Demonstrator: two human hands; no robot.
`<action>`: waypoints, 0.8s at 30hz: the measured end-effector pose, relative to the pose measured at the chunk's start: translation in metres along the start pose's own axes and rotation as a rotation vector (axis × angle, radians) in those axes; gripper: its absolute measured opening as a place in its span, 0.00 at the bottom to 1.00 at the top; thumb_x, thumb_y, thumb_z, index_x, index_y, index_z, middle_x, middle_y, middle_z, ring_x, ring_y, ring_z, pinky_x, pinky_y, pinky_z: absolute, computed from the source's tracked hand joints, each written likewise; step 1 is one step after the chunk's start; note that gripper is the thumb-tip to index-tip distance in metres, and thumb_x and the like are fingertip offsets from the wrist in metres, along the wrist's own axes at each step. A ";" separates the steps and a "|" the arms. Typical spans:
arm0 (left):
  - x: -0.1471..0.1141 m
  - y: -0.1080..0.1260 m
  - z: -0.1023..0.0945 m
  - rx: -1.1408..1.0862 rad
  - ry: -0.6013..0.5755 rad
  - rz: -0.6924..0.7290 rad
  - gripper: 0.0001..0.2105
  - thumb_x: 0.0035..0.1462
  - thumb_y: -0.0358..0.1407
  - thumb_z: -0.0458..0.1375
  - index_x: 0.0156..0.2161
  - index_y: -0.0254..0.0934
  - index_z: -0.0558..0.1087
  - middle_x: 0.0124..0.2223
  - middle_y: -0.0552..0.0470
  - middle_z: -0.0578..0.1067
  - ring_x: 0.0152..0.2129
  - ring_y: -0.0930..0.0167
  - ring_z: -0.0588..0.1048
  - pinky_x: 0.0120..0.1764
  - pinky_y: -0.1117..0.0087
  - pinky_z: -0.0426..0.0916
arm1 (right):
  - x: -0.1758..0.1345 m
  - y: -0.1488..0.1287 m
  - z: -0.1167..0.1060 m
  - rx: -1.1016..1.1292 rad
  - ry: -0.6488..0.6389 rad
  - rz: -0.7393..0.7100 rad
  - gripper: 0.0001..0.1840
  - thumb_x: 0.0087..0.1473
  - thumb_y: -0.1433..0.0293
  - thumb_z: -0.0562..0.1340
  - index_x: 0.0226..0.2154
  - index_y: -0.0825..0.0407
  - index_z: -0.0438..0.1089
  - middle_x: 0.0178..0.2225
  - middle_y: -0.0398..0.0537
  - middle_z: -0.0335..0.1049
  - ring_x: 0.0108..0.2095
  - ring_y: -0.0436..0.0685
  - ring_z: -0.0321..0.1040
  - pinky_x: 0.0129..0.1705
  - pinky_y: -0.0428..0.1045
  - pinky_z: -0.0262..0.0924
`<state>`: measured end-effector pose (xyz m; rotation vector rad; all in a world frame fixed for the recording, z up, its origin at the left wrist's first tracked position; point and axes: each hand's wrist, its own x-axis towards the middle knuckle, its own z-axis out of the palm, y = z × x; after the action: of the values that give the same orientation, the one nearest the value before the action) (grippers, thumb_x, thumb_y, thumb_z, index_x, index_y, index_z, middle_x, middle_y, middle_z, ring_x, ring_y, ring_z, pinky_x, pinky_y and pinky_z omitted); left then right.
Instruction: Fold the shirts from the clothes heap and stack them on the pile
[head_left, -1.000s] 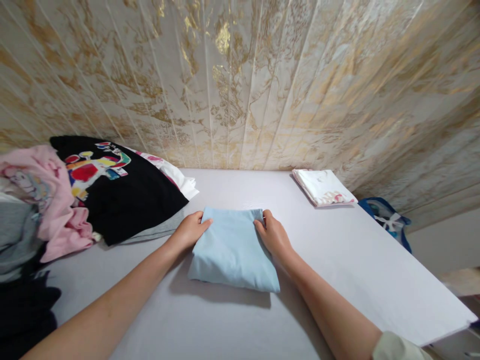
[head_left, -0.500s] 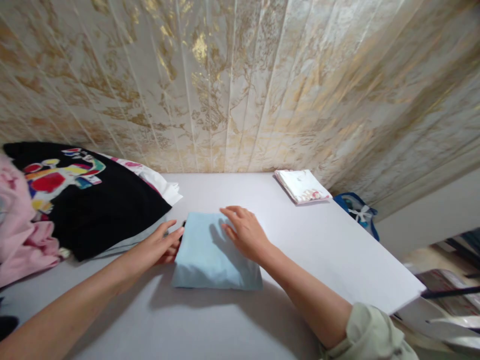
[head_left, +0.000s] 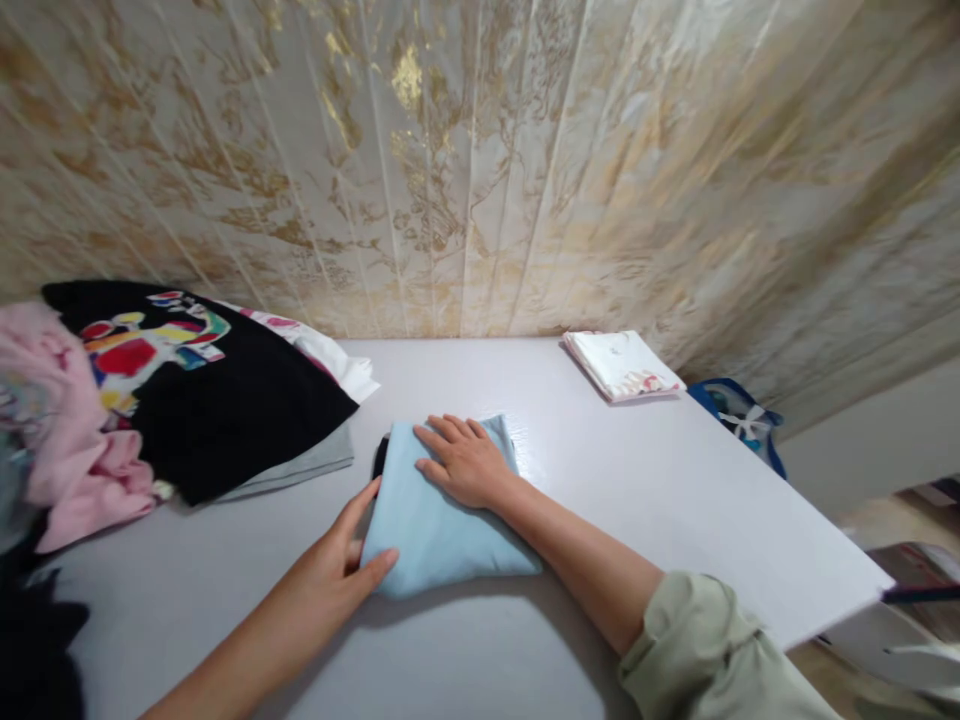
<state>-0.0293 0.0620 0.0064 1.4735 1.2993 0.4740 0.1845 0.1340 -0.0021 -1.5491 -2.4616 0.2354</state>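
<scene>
A folded light blue garment (head_left: pixel 450 545) lies on the white table before me, with a bit of dark cloth (head_left: pixel 381 457) showing at its left edge. My right hand (head_left: pixel 465 465) rests flat on top of it, fingers stretched out. At the garment's near left side is my left hand (head_left: pixel 349 555), its thumb on the top face and its other fingers round the left edge, partly hidden.
At left is a heap with a black printed T-shirt (head_left: pixel 247 420), pink clothing (head_left: pixel 82 440) and grey cloth (head_left: pixel 315 460). A folded white garment (head_left: pixel 619 362) lies at the back right. Beyond the white table's (head_left: pixel 720 520) right edge sits a blue bag (head_left: pixel 772 455). A patterned curtain (head_left: pixel 450 180) hangs behind.
My right hand has come down from above the light blue garment onto its top. My left hand has moved nearer to me and closed on the left edge. The view has shifted slightly.
</scene>
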 end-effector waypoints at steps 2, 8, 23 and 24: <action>-0.010 0.005 0.001 0.115 0.040 -0.007 0.41 0.56 0.49 0.53 0.67 0.36 0.39 0.19 0.61 0.66 0.16 0.70 0.68 0.21 0.73 0.60 | 0.002 0.001 0.002 -0.011 0.004 0.024 0.30 0.63 0.52 0.46 0.63 0.45 0.53 0.65 0.48 0.51 0.64 0.61 0.44 0.63 0.61 0.39; -0.027 0.000 0.013 0.459 0.197 0.279 0.22 0.61 0.41 0.47 0.60 0.46 0.63 0.43 0.49 0.78 0.37 0.65 0.75 0.42 0.64 0.68 | 0.004 0.002 0.007 -0.024 0.016 0.028 0.29 0.63 0.53 0.48 0.63 0.44 0.54 0.64 0.48 0.52 0.64 0.60 0.46 0.63 0.59 0.40; -0.018 -0.013 0.013 0.461 0.282 0.302 0.12 0.60 0.39 0.50 0.41 0.44 0.75 0.41 0.52 0.77 0.41 0.64 0.73 0.45 0.61 0.69 | 0.006 0.030 0.007 -0.052 0.050 0.136 0.25 0.64 0.56 0.47 0.60 0.41 0.57 0.63 0.46 0.55 0.62 0.59 0.49 0.63 0.62 0.37; -0.018 -0.015 0.012 0.453 0.291 0.299 0.12 0.59 0.39 0.50 0.43 0.44 0.74 0.42 0.51 0.76 0.41 0.63 0.72 0.46 0.60 0.68 | 0.006 0.035 0.007 -0.048 0.062 0.173 0.24 0.64 0.57 0.47 0.60 0.42 0.58 0.62 0.46 0.56 0.62 0.59 0.49 0.62 0.62 0.38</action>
<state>-0.0319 0.0378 -0.0048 2.0530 1.4847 0.6353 0.2105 0.1546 -0.0166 -1.7635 -2.3044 0.1544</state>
